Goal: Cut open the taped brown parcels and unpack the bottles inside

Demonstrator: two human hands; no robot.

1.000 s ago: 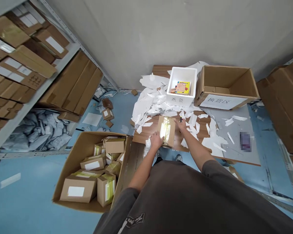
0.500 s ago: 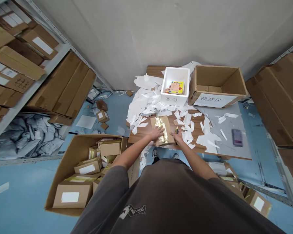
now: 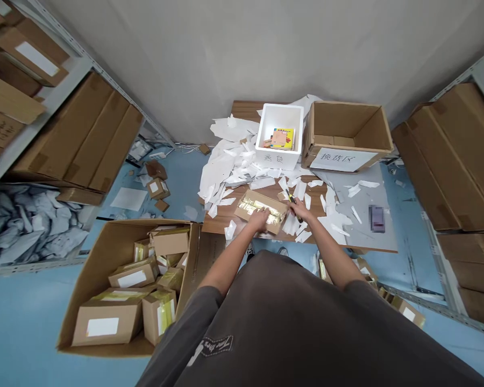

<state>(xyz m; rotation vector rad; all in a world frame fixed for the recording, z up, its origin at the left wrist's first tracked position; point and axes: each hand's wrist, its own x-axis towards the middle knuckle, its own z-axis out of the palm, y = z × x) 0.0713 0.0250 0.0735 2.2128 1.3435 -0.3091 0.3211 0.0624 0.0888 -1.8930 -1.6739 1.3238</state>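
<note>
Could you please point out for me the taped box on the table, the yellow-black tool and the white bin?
Taped box (image 3: 263,201), head view: on its top face.
Yellow-black tool (image 3: 291,198), head view: on its upper part.
White bin (image 3: 289,162), head view: on its front wall.

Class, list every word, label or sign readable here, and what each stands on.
"换货区": paper sign on the open carton.
"退货", first character unclear: white tub.
Shirt patch: script too blurred to read surely.
Shelf box: handwriting too small.
Yellow book: lettering too small.
Parcel: nothing legible.
</note>
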